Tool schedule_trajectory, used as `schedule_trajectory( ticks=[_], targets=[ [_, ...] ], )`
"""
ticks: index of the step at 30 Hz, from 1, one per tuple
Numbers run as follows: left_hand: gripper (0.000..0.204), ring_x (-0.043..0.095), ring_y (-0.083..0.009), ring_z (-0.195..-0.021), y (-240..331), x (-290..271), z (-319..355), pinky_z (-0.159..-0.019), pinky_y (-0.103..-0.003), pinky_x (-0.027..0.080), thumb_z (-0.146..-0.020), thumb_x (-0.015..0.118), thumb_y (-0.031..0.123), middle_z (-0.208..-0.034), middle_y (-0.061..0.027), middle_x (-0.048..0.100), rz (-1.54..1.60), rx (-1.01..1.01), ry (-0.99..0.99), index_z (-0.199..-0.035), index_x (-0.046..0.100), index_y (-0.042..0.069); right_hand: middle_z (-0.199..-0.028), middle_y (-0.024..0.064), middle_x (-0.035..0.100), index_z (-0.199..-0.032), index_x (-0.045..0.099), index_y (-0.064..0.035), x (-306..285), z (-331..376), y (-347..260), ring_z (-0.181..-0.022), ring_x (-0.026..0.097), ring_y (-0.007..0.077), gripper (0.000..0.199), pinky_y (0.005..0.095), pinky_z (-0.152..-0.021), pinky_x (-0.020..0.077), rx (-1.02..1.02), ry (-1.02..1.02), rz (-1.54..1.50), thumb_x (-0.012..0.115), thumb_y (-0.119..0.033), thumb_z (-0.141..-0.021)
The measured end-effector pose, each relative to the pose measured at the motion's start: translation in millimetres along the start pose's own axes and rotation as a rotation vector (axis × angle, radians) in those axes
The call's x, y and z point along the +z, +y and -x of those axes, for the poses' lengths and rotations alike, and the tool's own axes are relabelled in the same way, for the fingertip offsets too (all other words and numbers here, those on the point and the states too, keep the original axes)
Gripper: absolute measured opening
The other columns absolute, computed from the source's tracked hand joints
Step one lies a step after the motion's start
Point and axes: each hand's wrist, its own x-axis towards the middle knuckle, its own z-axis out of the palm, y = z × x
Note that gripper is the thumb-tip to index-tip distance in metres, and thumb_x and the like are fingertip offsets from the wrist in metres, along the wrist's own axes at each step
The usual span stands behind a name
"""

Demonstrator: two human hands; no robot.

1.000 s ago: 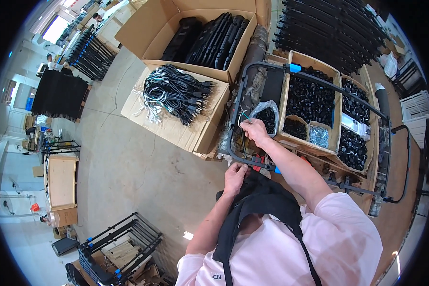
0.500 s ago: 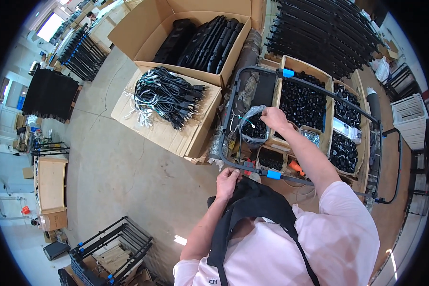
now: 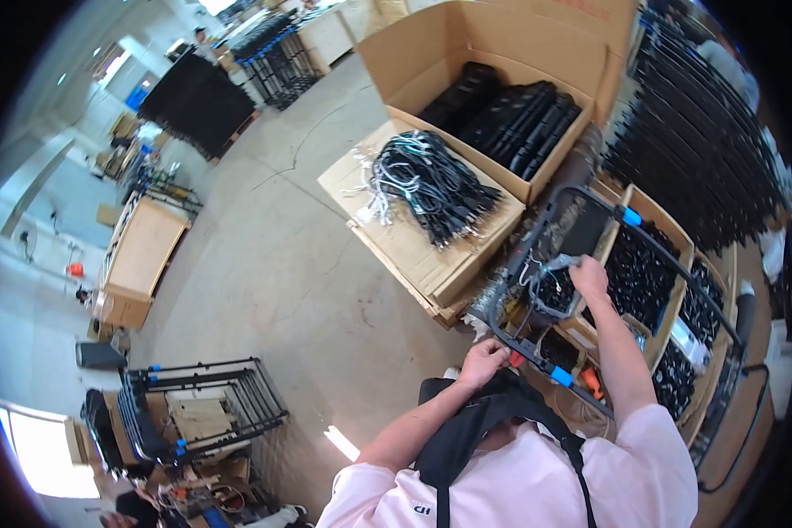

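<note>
My right hand (image 3: 590, 277) is closed at the rim of a clear plastic bag (image 3: 561, 262), its fingertips gathering the film. Small black parts (image 3: 554, 290) lie inside the bag. Close to my waist, my left hand (image 3: 486, 363) has thumb and fingers pinched beside the near corner of a black tubular frame (image 3: 539, 360). What the pinch holds, if anything, is too small to tell. The frame lies across the parts boxes and carries blue sleeves (image 3: 561, 377) on its tubes.
Wooden boxes of black parts (image 3: 647, 273) stand under the frame. Bundled black cables (image 3: 431, 189) lie on a cardboard-topped stack (image 3: 405, 264). Behind it, an open carton (image 3: 466, 40) holds black panels (image 3: 524, 123). Black racks (image 3: 207, 396) stand at lower left; an orange-handled thing (image 3: 591, 383) lies nearby.
My view has swung left, so the bench appears farther right. My right hand stays at the bag's rim, and my left hand remains pinched near the frame corner.
</note>
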Motion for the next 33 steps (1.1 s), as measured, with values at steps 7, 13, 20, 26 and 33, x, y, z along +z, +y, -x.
schedule_trajectory(
  ticks=[7,13,20,26,33],
  targets=[
    [0.014,0.066,-0.0117,-0.078,-2.4,-6.6,-0.7,-0.074,-0.028,0.055,-0.1,0.069,0.015,-0.087,-0.0044,0.072,-0.027,-0.008,0.007,-0.098,0.07,0.001,-0.097,0.0226,0.074,-0.107,0.069,-0.0052,-11.2,17.4,-6.7,-0.095,0.071,0.0393,0.027,0.0476,-0.087,0.0554,-0.06,-0.068,-0.188,0.064,-0.021,-0.086],
    [0.014,0.066,-0.0112,-0.076,-7.5,-8.0,-3.8,-0.073,-0.027,0.055,-0.099,0.069,0.015,-0.089,-0.0042,0.073,-0.051,0.024,0.003,-0.098,0.07,0.0,-0.079,0.0062,0.068,-0.119,0.064,0.004,-19.3,36.8,7.9,-0.061,0.064,0.0118,0.03,0.0262,-0.052,0.0488,0.093,-0.203,-0.734,0.062,-0.016,-0.097],
    [0.018,0.064,-0.01,-0.07,-6.2,-14.0,-10.1,-0.068,-0.028,0.052,-0.095,0.071,0.019,-0.077,-0.0033,0.07,-0.129,0.012,0.022,-0.092,0.072,0.001,-0.088,0.0085,0.069,-0.132,0.057,0.0063,-56.1,92.9,5.5,-0.07,0.068,0.0133,0.039,0.0247,-0.056,0.0525,0.182,-0.371,-1.02,0.065,-0.013,-0.099],
    [0.018,0.062,-0.0085,-0.071,9.5,-19.2,-10.2,-0.067,-0.026,0.051,-0.095,0.073,0.019,-0.078,-0.0017,0.071,-0.151,-0.067,-0.044,-0.093,0.075,0.001,-0.093,0.0065,0.071,-0.122,0.068,0.0017,-83.9,180.8,-1.0,-0.08,0.069,0.0119,0.031,0.0235,-0.065,0.0527,0.09,-0.48,-1.076,0.065,-0.02,-0.101],
    [0.017,0.062,-0.0071,-0.071,0.3,-28.3,-20.2,-0.064,-0.025,0.049,-0.096,0.074,0.019,-0.08,-0.0006,0.07,-0.104,-0.176,-0.093,-0.096,0.076,0.002,-0.103,0.0111,0.074,-0.127,0.064,0.0013,-33.1,293.0,-1.6,-0.088,0.074,0.0181,0.031,0.0297,-0.073,0.0601,0.396,-0.747,-1.391,0.067,-0.017,-0.102]
  ],
)
